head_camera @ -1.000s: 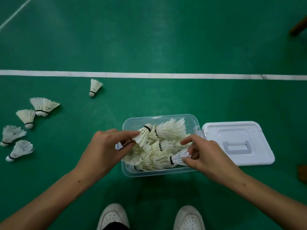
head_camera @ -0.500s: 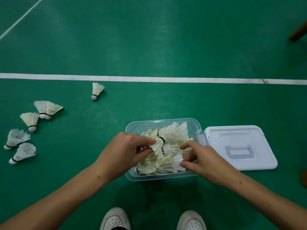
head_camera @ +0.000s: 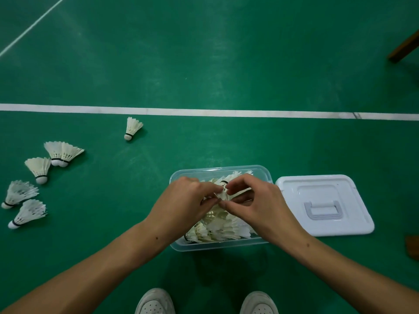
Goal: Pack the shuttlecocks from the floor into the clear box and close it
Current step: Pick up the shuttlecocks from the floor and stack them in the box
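Head view showed both hands meeting over the clear box (head_camera: 179, 247), left hand (head_camera: 181, 206) and right hand (head_camera: 260, 205) fingertips pinching one shuttlecock (head_camera: 223, 193) atop the pile inside. Its white lid (head_camera: 353, 193) lay just right; six loose shuttlecocks (head_camera: 63, 152) lay on the floor (head_camera: 204, 53) left.

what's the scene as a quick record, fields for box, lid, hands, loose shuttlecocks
box: clear box on the green floor, open, piled with shuttlecocks
lid: white lid flat on the floor, right of the box, off
left hand: over the box, fingers on a shuttlecock
right hand: over the box, pinching the same shuttlecock
loose shuttlecocks: six on the floor at left, nearest the line
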